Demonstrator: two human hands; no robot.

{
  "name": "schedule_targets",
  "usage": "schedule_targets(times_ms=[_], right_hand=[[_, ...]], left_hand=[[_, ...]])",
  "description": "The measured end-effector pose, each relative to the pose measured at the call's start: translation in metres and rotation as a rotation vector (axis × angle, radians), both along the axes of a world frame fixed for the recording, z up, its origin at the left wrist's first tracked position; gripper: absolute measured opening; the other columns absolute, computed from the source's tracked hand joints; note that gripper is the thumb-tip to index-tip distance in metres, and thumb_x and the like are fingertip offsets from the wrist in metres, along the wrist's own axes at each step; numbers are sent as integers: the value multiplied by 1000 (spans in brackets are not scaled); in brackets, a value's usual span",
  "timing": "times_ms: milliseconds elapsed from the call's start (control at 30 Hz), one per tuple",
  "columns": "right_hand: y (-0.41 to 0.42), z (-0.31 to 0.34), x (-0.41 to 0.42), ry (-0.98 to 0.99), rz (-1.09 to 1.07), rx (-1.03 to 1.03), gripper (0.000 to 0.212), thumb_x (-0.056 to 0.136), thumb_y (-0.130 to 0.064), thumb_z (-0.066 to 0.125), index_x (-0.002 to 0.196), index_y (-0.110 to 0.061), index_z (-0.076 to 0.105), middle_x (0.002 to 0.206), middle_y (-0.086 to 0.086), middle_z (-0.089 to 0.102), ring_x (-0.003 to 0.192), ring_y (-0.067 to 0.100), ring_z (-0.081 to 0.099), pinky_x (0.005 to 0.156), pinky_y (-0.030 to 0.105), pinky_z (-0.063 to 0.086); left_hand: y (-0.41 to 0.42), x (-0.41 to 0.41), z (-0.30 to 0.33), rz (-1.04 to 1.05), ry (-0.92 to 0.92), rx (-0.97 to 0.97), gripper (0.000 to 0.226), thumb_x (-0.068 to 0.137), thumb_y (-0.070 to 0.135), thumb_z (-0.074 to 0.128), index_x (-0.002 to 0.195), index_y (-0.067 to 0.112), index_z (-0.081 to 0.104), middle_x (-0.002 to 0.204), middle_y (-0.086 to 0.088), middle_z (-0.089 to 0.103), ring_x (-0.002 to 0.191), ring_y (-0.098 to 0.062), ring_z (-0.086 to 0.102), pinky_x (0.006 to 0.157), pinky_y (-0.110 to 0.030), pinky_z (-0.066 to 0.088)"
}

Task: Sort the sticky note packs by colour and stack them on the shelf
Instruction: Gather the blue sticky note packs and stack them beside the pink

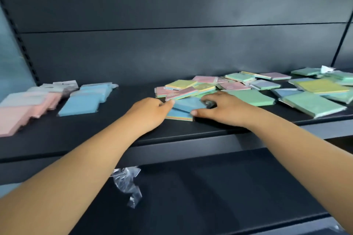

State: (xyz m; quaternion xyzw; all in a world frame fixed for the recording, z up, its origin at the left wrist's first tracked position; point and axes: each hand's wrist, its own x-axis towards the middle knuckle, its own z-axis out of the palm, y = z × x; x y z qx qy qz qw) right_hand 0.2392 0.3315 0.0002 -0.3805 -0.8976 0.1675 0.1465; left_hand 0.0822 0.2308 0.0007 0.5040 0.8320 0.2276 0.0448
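A blue sticky note pack [186, 105] lies on top of a multicolour pack [178, 116] at the middle of the dark shelf [95, 131]. My right hand [219, 109] grips the blue pack from the right, thumb at its near corner. My left hand [150, 112] touches its left edge with the fingertips. A row of blue packs [86, 99] and a row of pink packs [24, 107] lie sorted at the left. An unsorted heap of green, pink, yellow and blue packs [257, 89] spreads over the right.
A lower shelf [210, 187] runs under my arms with a crumpled clear plastic wrapper [127, 183] on it. The dark back panel [172, 44] closes the rear. A slotted upright [21, 40] stands at the left.
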Motion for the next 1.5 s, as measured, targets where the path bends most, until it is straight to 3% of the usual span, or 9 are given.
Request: schedule_targets(times_ms=[200,333,467,600,700,867,1167,1333,1500], right_hand=[[7,-2,26,107,121,-151,63,71,-49,71,124,-30,43,107,-6,39,97,13,42,80,24,33],[1,-3,31,259,155,-232,66,73,-49,69,128,-27,40,105,-7,43,96,14,45,77,24,34],[-12,-7,34,302,257,-284,57,76,-51,65,125,-28,47,112,-9,52,105,11,51,89,23,40],[2,-4,55,327,186,-114,39,85,-46,56,118,-23,57,120,-8,58,114,11,51,88,19,35],[25,-6,66,101,-18,198,50,91,-48,45,132,-19,47,140,1,46,129,19,39,98,23,29],[30,-7,60,-252,-103,204,55,92,-59,25,117,-16,50,135,8,47,129,26,36,104,38,28],[5,0,23,-43,112,-15,43,99,-34,32,127,-7,49,139,10,45,132,25,33,102,31,28],[43,0,71,-50,-107,18,47,97,-45,32,130,-15,46,147,4,38,134,23,35,105,32,28],[47,-6,101,57,-98,-40,49,96,-43,38,139,-20,41,152,-5,30,140,16,26,112,27,18]], left_hand=[[-5,43,3,146,-98,144,56,93,53,34,66,9,54,77,-4,50,91,-26,45,66,-31,33],[-4,69,4,155,-713,453,25,92,35,53,76,16,52,92,-10,62,79,-22,65,75,-28,55],[-12,74,15,103,-1045,536,14,94,3,48,85,12,54,87,-13,65,59,-17,67,55,-25,58],[-31,53,17,183,-1027,572,23,95,0,41,85,18,52,86,-8,62,70,-21,62,59,-35,54],[-40,40,18,191,-1076,612,30,95,-1,34,85,18,55,87,-4,64,76,-17,61,55,-36,55],[-36,26,15,214,-1212,681,26,95,0,30,97,13,53,91,-6,63,79,-19,62,52,-37,57],[-3,29,19,162,-1338,707,12,94,5,47,84,11,49,88,-7,60,79,-18,59,62,-35,49],[16,42,18,80,-1355,658,12,95,6,45,86,12,50,87,-7,60,76,-17,59,61,-33,48],[37,66,14,10,-1372,593,17,95,5,46,112,9,49,106,-12,61,85,-22,62,62,-41,52]])
